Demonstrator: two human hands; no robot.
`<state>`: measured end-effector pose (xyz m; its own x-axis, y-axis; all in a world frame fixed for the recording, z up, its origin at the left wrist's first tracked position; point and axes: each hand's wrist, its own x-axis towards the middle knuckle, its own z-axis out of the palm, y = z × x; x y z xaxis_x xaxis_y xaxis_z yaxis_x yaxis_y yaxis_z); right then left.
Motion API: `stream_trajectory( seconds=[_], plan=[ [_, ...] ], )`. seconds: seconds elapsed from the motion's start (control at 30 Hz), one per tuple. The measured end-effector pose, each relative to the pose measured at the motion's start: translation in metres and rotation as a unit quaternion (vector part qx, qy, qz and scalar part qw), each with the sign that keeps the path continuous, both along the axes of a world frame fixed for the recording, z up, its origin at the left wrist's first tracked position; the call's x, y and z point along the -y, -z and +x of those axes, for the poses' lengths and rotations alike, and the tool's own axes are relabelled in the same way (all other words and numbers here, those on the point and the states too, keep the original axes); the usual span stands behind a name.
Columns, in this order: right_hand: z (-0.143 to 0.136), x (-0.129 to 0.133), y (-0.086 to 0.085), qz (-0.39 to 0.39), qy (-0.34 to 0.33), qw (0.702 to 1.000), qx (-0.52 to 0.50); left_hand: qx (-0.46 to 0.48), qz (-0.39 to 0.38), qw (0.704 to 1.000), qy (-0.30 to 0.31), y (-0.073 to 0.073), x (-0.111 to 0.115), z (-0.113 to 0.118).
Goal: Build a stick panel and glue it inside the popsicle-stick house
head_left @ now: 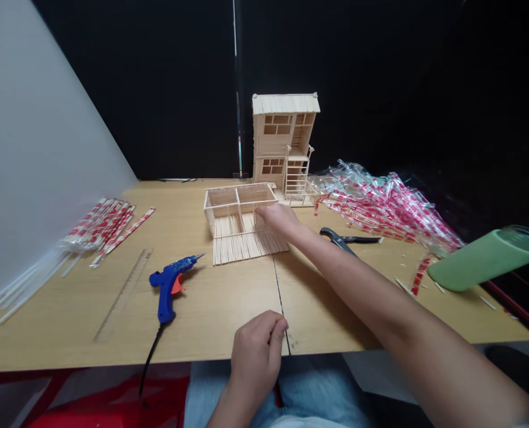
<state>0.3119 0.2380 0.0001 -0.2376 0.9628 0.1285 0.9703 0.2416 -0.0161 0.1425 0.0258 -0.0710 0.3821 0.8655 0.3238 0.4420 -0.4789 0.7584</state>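
Observation:
My right hand reaches forward to a low, open-topped model house section built of thin wooden sticks. Its fingers are bent at the right end of that section and partly hidden behind my hand; they appear to grip it there. A divider splits the section into two rooms, and a slatted stick floor juts out at its front. My left hand is closed in a fist at the table's front edge, with nothing showing in it. A blue hot glue gun with an orange trigger lies to its left.
A two-storey stick house stands behind. On the right are crumpled wrappers, black-handled pliers, stick scraps and a tilted green bottle. Wrapped chopsticks, glue sticks and a clear ruler lie left.

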Motion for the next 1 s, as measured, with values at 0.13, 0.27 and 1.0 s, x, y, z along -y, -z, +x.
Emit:
stream_trajectory(
  seconds=[0.13, 0.27, 1.0],
  plan=[
    [0.0, -0.001, 0.005, 0.001, 0.003, 1.0, 0.002, -0.006, 0.005, 1.0, -0.002, -0.001, 0.0, 0.001],
    [0.0, -0.002, 0.007, 0.004, 0.002, 1.0, -0.002, -0.017, 0.006, 1.0, -0.005, -0.001, -0.001, 0.001],
    [0.037, 0.125, 0.0, 0.023, 0.005, 0.998, -0.05, -0.025, 0.075, 0.951, -0.3, -0.008, -0.02, -0.078]
  ],
)
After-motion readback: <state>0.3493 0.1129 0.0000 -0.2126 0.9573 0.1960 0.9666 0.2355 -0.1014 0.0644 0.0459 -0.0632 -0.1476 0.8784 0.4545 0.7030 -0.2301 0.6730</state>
